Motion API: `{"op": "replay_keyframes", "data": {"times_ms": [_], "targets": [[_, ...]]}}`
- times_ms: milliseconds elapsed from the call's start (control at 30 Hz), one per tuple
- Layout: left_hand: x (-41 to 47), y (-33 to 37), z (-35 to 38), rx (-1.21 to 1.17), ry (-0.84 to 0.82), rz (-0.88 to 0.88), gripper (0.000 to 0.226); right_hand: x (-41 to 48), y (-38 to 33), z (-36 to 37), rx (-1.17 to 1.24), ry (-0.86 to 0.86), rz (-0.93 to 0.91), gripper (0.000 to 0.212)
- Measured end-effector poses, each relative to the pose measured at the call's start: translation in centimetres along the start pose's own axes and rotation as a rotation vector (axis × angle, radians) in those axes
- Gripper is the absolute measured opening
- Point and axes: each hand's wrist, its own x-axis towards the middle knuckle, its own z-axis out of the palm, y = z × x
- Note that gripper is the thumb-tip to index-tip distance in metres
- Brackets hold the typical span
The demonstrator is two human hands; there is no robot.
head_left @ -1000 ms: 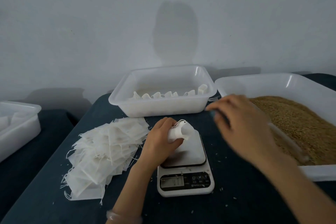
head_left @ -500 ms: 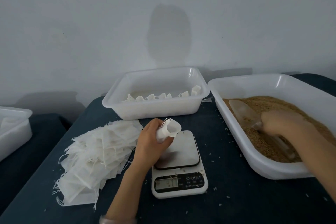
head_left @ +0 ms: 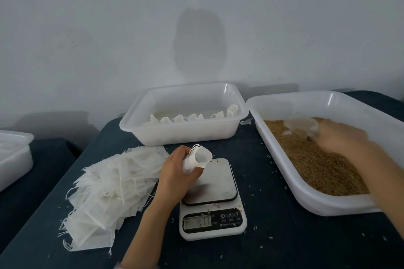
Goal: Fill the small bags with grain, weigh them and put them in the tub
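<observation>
Left hand (head_left: 175, 172) gripped the bag (head_left: 196, 158), mouth tilted right toward the grain (head_left: 306, 159), where the blurred right hand (head_left: 343, 137) held the scoop (head_left: 301, 125).

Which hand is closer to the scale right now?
Left. The left hand holds a bag over the scale; the right hand is off to its right, holding the scoop in the grain tub.

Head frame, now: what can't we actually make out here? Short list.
Scale display: head view, digits too small and faint to read.
Right hand and scoop: motion blur; grip and grain load unclear.
Small bag in left hand: lower part hidden by the fingers; fill unknown.
Tub at the left edge: cut off by the frame; contents unclear.
</observation>
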Motion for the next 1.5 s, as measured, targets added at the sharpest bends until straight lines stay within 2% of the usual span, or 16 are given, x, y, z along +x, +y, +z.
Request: {"op": "replay_keyframes", "data": {"times_ms": [67, 233, 300, 367, 467, 500, 667, 800, 900, 1000, 1100, 1200, 1300, 1367, 1500], "targets": [[0.0, -0.1, 0.0, -0.005, 0.001, 0.002, 0.026, 0.0, 0.2, -0.4, -0.063, -0.057, 0.094, 0.033], [0.0, -0.2, -0.2, -0.004, 0.002, -0.004, 0.027, -0.2, 2.0, -0.6, -0.138, -0.129, 0.354, 0.066], [0.0, -0.2, -0.2, -0.004, 0.003, -0.007, 0.028, 0.0, 2.7, -0.1, -0.167, -0.194, 0.398, 0.066], [0.1, -0.2, -0.2, -0.005, 0.000, -0.011, 0.028, -0.5, 2.8, 0.5, -0.192, -0.301, 0.358, 0.060], [0.1, -0.1, -0.2, -0.010, -0.009, -0.010, 0.027, -2.9, 1.8, 0.9, -0.287, -0.366, 0.137, 0.035], [0.1, -0.1, -0.2, -0.014, -0.013, -0.010, 0.026, -3.9, 1.3, 0.6, -0.277, -0.415, 0.104, 0.032], [0.1, 0.4, 0.1, -0.030, -0.033, -0.003, 0.024, -8.4, -0.5, -1.6, -0.156, -0.501, 0.012, 0.038], [0.1, 0.5, 0.2, -0.004, -0.037, 0.010, 0.030, -10.4, -0.7, -2.6, -0.072, -0.438, -0.099, 0.047], [0.1, 0.3, 0.2, -0.008, -0.023, 0.004, 0.029, -10.7, 0.0, -2.2, -0.114, -0.228, -0.184, 0.049], [0.1, 0.2, 0.1, -0.014, -0.001, 0.003, 0.029, -9.6, 0.6, -2.3, -0.180, 0.003, -0.085, 0.042], [0.1, 0.3, 0.2, -0.007, -0.008, 0.005, 0.029, -8.3, -0.2, -2.5, -0.191, 0.095, -0.018, 0.043], [0.0, 0.3, 0.2, -0.003, -0.028, -0.003, 0.028, -7.5, -1.8, -1.1, -0.214, 0.047, -0.091, 0.042], [-0.1, 0.3, 0.2, -0.009, -0.023, -0.010, 0.027, -7.1, -2.7, 0.5, -0.175, -0.007, -0.214, 0.026], [-0.1, 0.3, 0.2, -0.009, -0.023, -0.013, 0.026, -6.5, -2.8, 0.8, -0.060, -0.073, -0.262, 0.020], [-0.1, 0.4, 0.2, -0.007, -0.034, -0.005, 0.027, -5.4, -2.0, 1.3, 0.226, -0.169, -0.207, 0.028]]}}
